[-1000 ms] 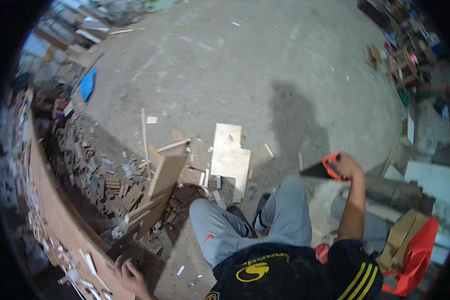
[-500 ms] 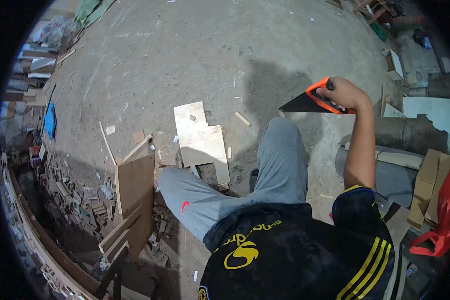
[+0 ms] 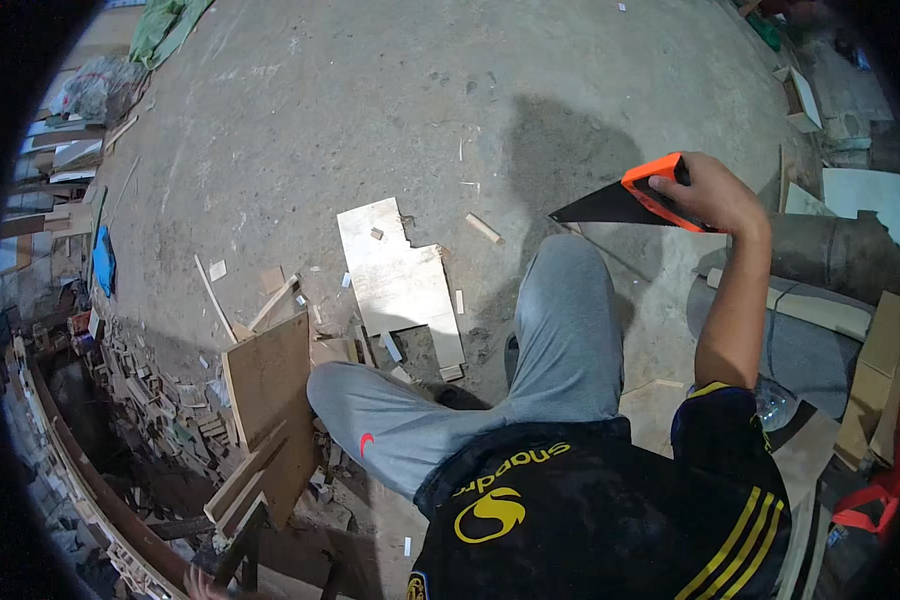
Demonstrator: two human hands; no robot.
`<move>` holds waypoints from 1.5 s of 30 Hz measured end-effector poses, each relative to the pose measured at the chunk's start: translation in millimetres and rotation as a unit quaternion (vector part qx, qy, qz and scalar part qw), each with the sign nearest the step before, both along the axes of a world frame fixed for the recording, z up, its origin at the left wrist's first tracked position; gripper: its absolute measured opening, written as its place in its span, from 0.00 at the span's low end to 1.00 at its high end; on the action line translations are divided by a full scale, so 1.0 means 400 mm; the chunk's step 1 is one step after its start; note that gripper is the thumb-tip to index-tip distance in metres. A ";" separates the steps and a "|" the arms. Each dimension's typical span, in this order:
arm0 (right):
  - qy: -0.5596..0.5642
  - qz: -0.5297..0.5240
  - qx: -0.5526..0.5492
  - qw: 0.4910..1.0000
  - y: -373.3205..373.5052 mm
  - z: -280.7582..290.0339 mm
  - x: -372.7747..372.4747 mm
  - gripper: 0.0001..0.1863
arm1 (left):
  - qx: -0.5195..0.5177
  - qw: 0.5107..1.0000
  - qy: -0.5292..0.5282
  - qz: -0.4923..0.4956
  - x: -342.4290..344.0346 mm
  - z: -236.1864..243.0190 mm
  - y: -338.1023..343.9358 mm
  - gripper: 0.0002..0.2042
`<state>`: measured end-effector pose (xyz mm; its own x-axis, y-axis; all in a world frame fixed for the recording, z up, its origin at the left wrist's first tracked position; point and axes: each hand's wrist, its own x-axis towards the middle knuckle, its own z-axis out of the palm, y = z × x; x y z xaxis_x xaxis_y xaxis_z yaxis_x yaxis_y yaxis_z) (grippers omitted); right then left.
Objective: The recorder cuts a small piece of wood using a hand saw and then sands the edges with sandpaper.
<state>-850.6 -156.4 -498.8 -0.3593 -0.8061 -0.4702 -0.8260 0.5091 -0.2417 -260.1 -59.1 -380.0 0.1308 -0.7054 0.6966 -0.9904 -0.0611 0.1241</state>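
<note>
The right hand (image 3: 715, 195) has its fingers wrapped closed around the orange-and-black handle (image 3: 652, 170) of a saw (image 3: 615, 205), with no visible gap in the grip. From these fingers the dark blade reaches out to the left, narrowing to its tip; its long axis runs nearly crosswise to the body, and its lower edge faces back toward the lap. The tip lies just beyond the right knee (image 3: 570, 265), and the saw looks raised above the floor (image 3: 370, 110).

Farther left of the right fingers, past the tip and well apart from it, are a short wood stick (image 3: 484, 228) and then a pale notched board (image 3: 395, 275) lying flat. The left hand (image 3: 202, 585) is far from the saw, a blur at the lower edge beside a long brown board (image 3: 100, 488); how open its fingers are, or whether they hold anything, I cannot tell. An upright wooden panel (image 3: 275, 385) stands ahead of those fingers.
</note>
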 end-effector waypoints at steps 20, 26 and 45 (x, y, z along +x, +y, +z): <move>-0.034 -0.020 -0.064 0.997 0.122 -0.006 0.022 0.23 | 0.598 0.685 -0.057 -0.413 -0.835 -1.227 -0.365 0.30; -0.006 -0.005 -0.072 0.997 0.096 -0.014 0.051 0.22 | 0.563 0.715 -0.156 -0.385 -0.782 -1.349 -0.398 0.24; 0.039 0.013 -0.021 0.999 0.037 0.010 0.096 0.22 | 0.472 0.761 -0.068 -0.440 -0.807 -1.460 -0.325 0.18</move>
